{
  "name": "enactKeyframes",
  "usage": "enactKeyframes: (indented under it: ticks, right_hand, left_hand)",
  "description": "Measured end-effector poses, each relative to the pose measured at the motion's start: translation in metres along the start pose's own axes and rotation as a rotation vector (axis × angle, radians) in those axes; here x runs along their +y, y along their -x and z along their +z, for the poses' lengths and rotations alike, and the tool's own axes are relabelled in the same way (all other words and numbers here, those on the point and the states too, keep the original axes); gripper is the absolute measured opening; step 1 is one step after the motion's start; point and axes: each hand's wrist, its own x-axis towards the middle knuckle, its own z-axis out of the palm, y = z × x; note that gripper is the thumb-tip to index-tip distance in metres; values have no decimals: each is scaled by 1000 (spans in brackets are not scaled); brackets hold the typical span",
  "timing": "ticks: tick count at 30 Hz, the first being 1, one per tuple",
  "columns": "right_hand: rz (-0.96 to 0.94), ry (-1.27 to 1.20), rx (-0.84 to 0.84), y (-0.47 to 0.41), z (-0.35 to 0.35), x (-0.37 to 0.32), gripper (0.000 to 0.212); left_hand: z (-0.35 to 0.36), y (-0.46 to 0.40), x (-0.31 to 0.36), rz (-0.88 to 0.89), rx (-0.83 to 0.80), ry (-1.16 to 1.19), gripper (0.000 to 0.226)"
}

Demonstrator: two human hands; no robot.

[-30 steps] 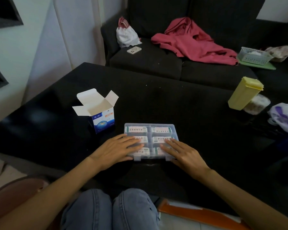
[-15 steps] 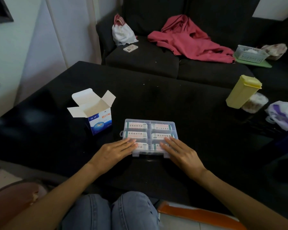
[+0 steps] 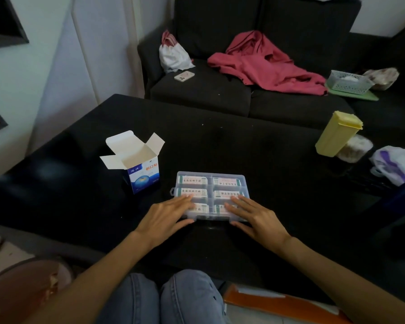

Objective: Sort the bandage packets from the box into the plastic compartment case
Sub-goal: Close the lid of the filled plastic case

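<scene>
A clear plastic compartment case [image 3: 211,176] lies shut on the black table, with bandage packets [image 3: 193,180] showing through its lid in two columns of three. My left hand [image 3: 166,217] rests flat on the case's near left part, fingers spread. My right hand [image 3: 257,218] lies flat on the near right part, thumb along the front edge. Neither hand grips anything. The blue-and-white bandage box [image 3: 138,163] stands left of the case, its top flaps open; what I see of its inside holds nothing.
A yellow lidded container [image 3: 337,134], a round tub and a plastic bag [image 3: 395,163] sit at the table's right side. Behind the table [image 3: 243,146] is a dark sofa with a red garment, a white bag, a phone and a basket. My knees are below.
Both hands stay flat on the case's near half; the left one has drawn back a little toward the front left corner. The camera has shifted slightly.
</scene>
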Motion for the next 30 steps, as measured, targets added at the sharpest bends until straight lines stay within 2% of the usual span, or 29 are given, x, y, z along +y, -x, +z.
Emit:
enactKeyframes:
  ticks: [5, 10, 15, 23, 27, 30]
  right_hand:
    - [-2, -21, 52, 2, 4, -1, 53]
    - [-21, 16, 145, 1, 9, -2, 49]
    - [-11, 37, 210, 2, 20, -3, 48]
    - [13, 29, 196, 2, 21, -1, 50]
    - [24, 45, 171, -11, 15, 5, 48]
    - [70, 7, 137, -31, 9, 15, 47]
  left_hand:
    - [5, 0, -1, 66, -54, -135, 50]
    - [7, -2, 0, 111, -36, -195, 48]
    - [9, -1, 8, 108, 2, -193, 50]
    - [11, -3, 6, 67, -18, -167, 51]
    - [-1, -26, 4, 42, -138, -184, 48]
    - [-6, -55, 0, -49, -204, -137, 46]
